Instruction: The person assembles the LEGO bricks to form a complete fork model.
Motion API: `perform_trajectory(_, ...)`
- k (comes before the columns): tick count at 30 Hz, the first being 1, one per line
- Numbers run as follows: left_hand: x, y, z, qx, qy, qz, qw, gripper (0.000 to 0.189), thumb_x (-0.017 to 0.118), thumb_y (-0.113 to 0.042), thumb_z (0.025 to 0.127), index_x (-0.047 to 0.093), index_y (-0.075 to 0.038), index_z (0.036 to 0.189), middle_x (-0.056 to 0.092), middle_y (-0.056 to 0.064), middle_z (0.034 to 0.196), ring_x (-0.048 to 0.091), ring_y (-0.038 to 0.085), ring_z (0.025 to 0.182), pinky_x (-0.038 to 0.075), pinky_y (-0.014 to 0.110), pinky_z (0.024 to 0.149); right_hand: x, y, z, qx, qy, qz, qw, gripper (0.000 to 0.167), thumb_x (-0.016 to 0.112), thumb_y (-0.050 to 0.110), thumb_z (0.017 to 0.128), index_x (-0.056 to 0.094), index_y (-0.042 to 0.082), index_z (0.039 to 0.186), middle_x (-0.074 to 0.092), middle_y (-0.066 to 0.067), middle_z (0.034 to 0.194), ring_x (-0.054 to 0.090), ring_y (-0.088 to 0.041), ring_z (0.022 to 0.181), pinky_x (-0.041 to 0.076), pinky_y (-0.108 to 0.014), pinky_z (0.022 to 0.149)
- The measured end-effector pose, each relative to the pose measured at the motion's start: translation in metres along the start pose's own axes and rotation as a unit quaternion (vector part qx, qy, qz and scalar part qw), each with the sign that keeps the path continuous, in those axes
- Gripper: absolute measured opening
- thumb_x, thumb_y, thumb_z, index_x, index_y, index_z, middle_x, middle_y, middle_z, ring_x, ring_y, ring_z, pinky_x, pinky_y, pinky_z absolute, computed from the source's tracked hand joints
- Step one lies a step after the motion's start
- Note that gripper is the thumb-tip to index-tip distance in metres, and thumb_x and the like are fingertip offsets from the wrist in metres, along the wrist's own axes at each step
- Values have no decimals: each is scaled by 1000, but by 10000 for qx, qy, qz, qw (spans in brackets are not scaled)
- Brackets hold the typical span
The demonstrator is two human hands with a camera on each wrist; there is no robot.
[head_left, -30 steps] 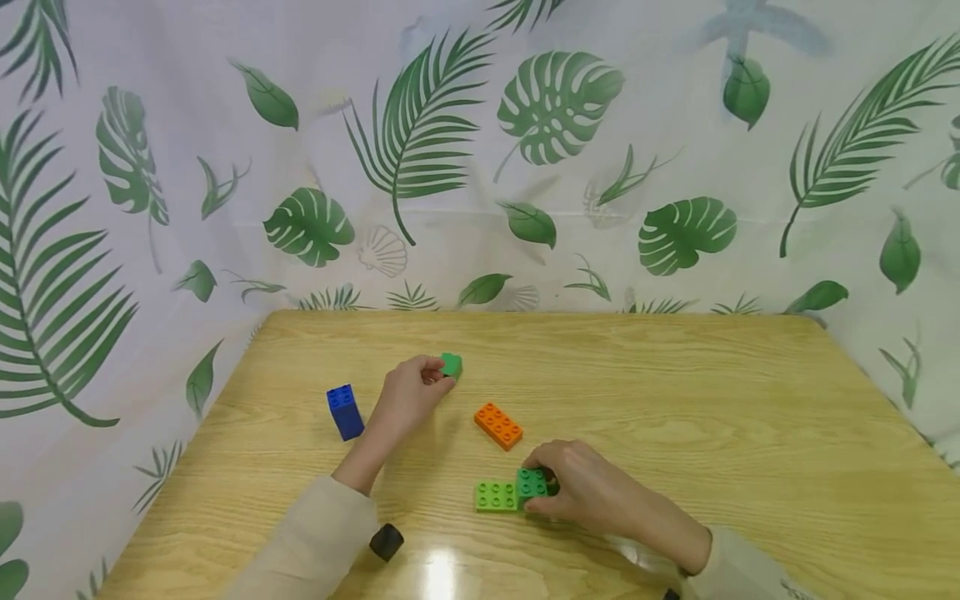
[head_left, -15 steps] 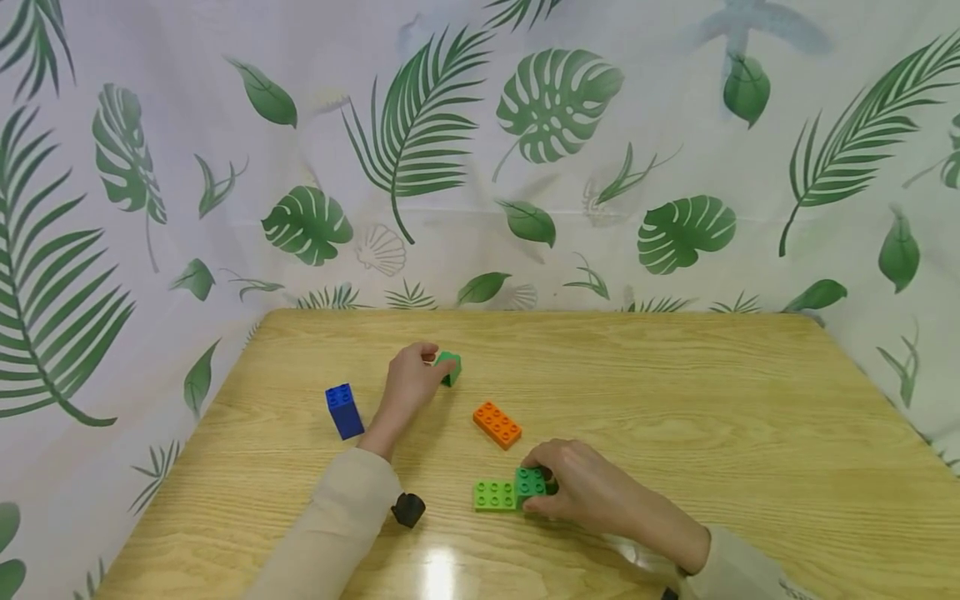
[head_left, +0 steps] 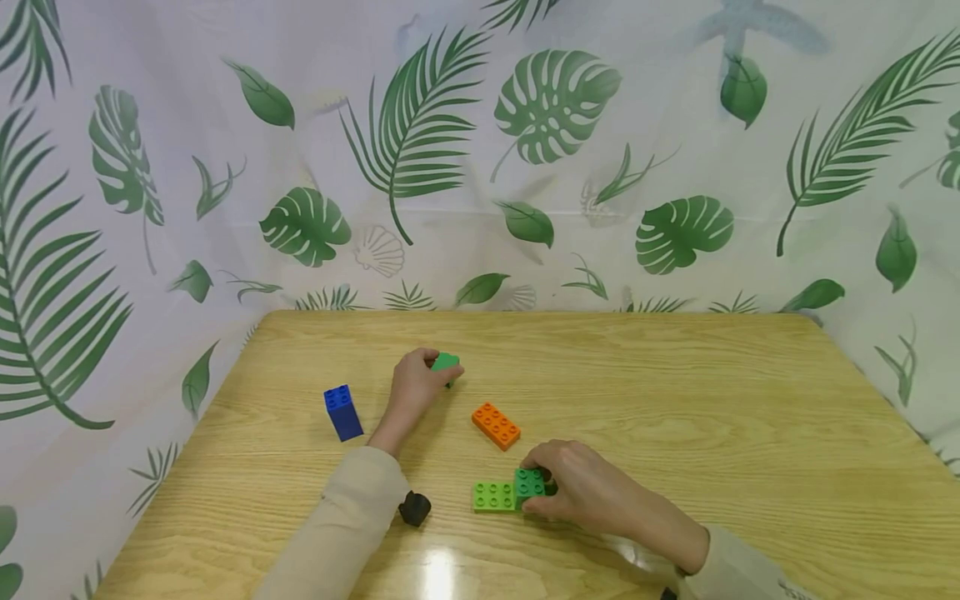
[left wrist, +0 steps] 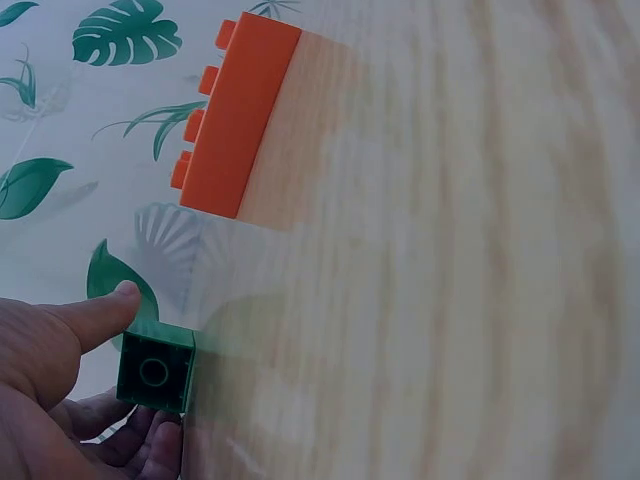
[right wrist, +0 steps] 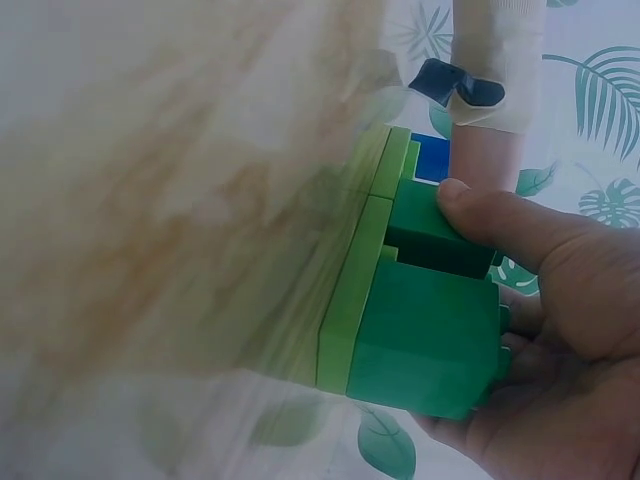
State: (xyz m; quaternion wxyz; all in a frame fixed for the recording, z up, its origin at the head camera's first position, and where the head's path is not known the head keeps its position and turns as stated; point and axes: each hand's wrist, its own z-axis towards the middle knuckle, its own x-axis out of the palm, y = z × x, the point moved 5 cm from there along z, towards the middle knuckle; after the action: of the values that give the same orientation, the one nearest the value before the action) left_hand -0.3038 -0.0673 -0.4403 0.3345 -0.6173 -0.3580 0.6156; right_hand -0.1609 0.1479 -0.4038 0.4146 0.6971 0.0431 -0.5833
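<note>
In the head view my left hand (head_left: pixel 417 383) holds a small green brick (head_left: pixel 446 362) between thumb and fingers, near the back of the table. Its hollow underside faces the camera in the left wrist view, so the brick (left wrist: pixel 155 370) lies tipped over. My right hand (head_left: pixel 583 490) grips a darker green brick (head_left: pixel 529 482) at the right end of a light green plate (head_left: pixel 493 497). The right wrist view reveals two dark green blocks (right wrist: pixel 425 335) side by side on light green pieces, a narrow gap between them; the thumb rests on the farther one. The fingertips behind are partly hidden.
An orange brick (head_left: pixel 496 426) lies studs up between the two hands. A tall blue block (head_left: pixel 343 412) stands to the left of the left forearm. Black wrist gear (head_left: pixel 414 508) sits at the left sleeve. A leaf-print cloth (head_left: pixel 450 167) hangs behind the wooden table (head_left: pixel 675 392).
The left hand has shifted its hold, and the small green brick has turned in its fingers. The left forearm has swung right. My right hand stays in place on its brick.
</note>
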Motion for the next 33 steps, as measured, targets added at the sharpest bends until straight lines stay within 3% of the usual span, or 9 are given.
perform_trajectory(6,0,1,0,58,-91,5,9999,51,78,-23,94,62,9,132,64,23,122,60,34,104,52,44,87,0,1,0,-14,25,-53,10000,37,87,25,86,73,1,111,71,0,99,62,-6,85,55,-27,73)
perform_trajectory(14,-1,3,1,-106,-68,-106,9999,48,73,-23,97,62,7,133,66,21,124,62,32,107,52,44,90,0,1,1,-57,10,-47,10000,36,87,24,86,73,1,111,72,-1,99,62,-5,85,54,-26,72)
perform_trajectory(20,-2,3,0,-169,223,-499,9984,49,70,-27,100,61,3,137,65,16,122,61,27,108,52,40,91,-1,1,0,-129,-51,-91,9999,36,87,23,86,74,0,110,72,-1,98,62,-5,84,54,-25,71)
perform_trajectory(26,-9,-5,-6,8,353,-806,9961,49,67,-27,102,57,3,140,63,17,127,60,28,113,52,40,95,-1,2,-1,-136,-79,-144,9998,36,88,24,85,74,1,109,71,0,96,61,-5,83,54,-27,71)
perform_trajectory(33,-18,-17,-23,299,436,-1041,9932,50,66,-27,103,55,2,142,62,17,129,61,30,115,53,40,95,-1,2,1,-135,-120,-268,9995,37,88,26,85,74,2,109,72,0,96,61,-4,82,55,-28,72)
